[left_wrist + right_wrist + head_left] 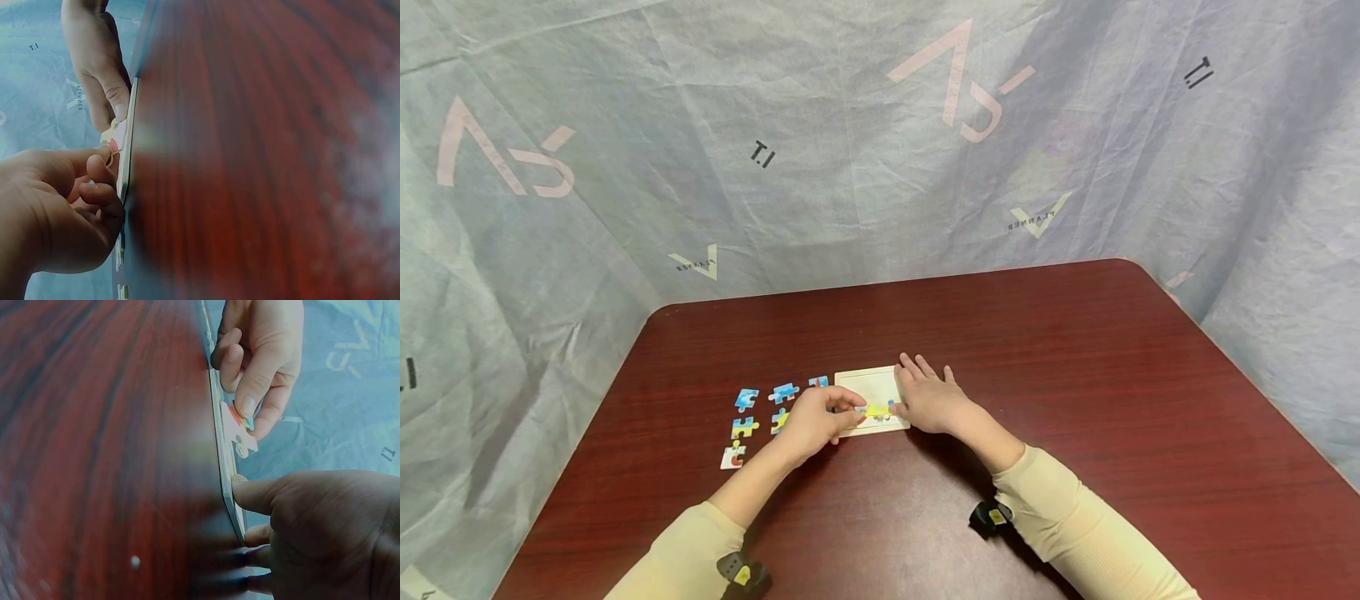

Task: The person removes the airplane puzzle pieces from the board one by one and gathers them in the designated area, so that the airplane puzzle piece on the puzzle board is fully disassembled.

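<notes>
My left hand (pixel 811 423) pinches a jigsaw puzzle piece (pixel 236 432) between thumb and forefinger. It holds the piece tilted over the near part of a shallow pale wooden puzzle tray (pixel 872 384). Yellow and white printed pieces (pixel 877 410) show along the tray's near side; where one piece ends and another begins is too small to tell. With fingers extended, my right hand (pixel 934 402) rests on the tray's right edge, its thumb (pixel 251 492) touching the near rim. The left hand partly hides the tray's left side.
Left of the tray lie several loose puzzle pieces, among them a blue one (pixel 747 399), a yellow-and-blue one (pixel 744 427) and a white-and-red one (pixel 732 457). Beneath everything is a dark red wooden table (pixel 1037 350), with grey cloth (pixel 850 167) hanging behind it.
</notes>
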`<state>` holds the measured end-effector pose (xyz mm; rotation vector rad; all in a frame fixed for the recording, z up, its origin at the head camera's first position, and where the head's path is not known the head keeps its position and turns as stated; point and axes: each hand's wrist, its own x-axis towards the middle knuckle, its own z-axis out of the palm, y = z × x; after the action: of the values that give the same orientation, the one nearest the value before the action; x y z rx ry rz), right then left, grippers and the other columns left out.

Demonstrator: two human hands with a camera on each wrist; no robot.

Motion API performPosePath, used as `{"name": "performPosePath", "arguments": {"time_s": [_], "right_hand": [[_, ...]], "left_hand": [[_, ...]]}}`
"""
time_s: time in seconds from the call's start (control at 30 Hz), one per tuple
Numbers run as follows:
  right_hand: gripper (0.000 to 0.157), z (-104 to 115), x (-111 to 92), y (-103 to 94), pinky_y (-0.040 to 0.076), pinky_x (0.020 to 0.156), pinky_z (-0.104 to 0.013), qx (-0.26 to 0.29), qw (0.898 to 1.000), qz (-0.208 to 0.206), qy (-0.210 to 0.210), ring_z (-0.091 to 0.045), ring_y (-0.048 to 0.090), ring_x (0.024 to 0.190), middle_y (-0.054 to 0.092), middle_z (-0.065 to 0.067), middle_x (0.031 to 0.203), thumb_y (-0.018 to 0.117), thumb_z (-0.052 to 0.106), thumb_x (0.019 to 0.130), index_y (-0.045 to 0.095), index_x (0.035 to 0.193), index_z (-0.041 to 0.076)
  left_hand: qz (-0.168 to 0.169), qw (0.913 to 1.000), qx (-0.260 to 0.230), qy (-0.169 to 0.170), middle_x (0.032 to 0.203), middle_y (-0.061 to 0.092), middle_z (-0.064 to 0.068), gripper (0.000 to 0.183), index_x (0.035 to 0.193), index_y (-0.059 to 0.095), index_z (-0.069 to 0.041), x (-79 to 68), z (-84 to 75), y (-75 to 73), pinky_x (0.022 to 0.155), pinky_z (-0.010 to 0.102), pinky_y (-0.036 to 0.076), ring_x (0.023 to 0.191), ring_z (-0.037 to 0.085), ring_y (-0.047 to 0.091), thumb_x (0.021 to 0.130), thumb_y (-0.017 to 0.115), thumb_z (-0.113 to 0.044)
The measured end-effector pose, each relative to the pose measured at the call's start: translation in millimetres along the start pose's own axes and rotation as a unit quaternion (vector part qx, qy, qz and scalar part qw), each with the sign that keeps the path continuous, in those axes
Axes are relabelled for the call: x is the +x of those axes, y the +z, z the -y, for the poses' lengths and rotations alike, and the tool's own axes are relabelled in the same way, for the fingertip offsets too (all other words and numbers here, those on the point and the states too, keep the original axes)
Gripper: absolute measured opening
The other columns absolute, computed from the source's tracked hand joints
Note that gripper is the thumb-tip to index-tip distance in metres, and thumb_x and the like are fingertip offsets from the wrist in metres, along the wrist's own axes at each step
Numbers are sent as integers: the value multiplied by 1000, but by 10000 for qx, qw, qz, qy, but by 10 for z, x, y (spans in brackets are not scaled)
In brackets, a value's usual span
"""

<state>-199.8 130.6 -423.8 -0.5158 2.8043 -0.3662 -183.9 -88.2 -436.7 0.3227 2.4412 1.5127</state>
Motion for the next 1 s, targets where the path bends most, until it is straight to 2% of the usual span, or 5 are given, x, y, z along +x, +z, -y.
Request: {"name": "performPosePath", "arguments": {"time_s": [0.7,0.83,0.9,1.0], "right_hand": [[74,-17,-8,-3,12,117,-65,109,9999,55,-37,-32,8,154,11,-12,168,54,42,104,24,160,4],[74,-23,-11,0,12,116,-65,135,9999,52,-60,-32,8,154,11,-12,168,55,42,104,24,160,3],[74,-26,-12,1,12,116,-65,156,9998,43,-71,-32,8,154,11,-12,168,55,41,104,24,160,3],[74,-28,-11,3,11,116,-65,169,9998,49,-89,-32,8,154,10,-12,168,54,41,105,24,160,3]], "left_hand": [[-95,9998,62,-162,86,68,5,15,108,78,-11,-97,92,-165,47,29,40,51,18,48,94,74,-14],[-121,9998,47,-179,93,70,8,14,107,78,-12,-111,112,-183,47,27,40,50,17,46,93,75,-14],[-168,9997,52,-188,107,70,10,14,106,79,-13,-121,123,-194,47,27,39,49,17,46,93,75,-14],[-223,9995,131,-190,113,68,12,13,105,79,-15,-138,136,-214,47,28,39,48,18,47,92,76,-14]]}}
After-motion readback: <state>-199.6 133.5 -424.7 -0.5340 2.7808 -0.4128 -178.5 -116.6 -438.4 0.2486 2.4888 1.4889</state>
